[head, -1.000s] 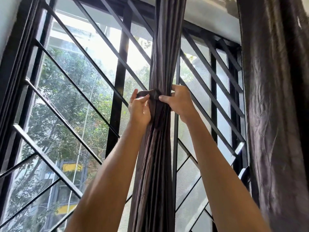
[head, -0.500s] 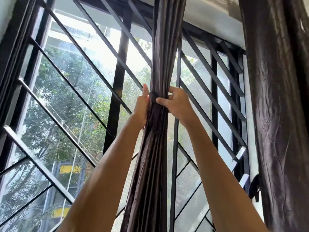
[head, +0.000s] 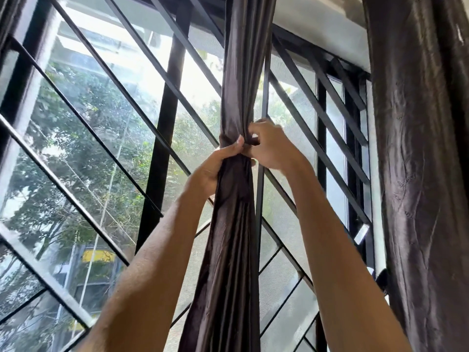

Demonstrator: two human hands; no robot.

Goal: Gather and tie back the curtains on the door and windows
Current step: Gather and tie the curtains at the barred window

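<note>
**Dark brown glossy gathered curtain [head: 234, 237] held at its waist in front of the window**

The gathered curtain hangs as one tight bundle of folds down the middle of the view, in front of the black metal window grille [head: 165, 138] with its slanted bars. It is narrowest where the two hands meet and spreads wider below them. Both bare arms reach up to that pinched point.

The left hand [head: 212, 171] is clenched round the gathered curtain from its left side, just under the narrowest part. Its thumb lies up across the front folds, and its other fingers are hidden behind the fabric.

The right hand [head: 270, 147] sits at the bundle's right edge, slightly higher, touching the left thumb. Its fingers are curled in and pinch a narrow dark band [head: 251, 141] that lies against the bundle. Whether the band goes all the way round the fabric cannot be told.

On the far right a second, ungathered hanging curtain [head: 418, 174] of the same dark glossy cloth falls straight, well apart from the hands. A pale wall [head: 319, 36] shows above the window between the two curtains. Through the glass are green trees [head: 76, 153] and bright daylight
</note>
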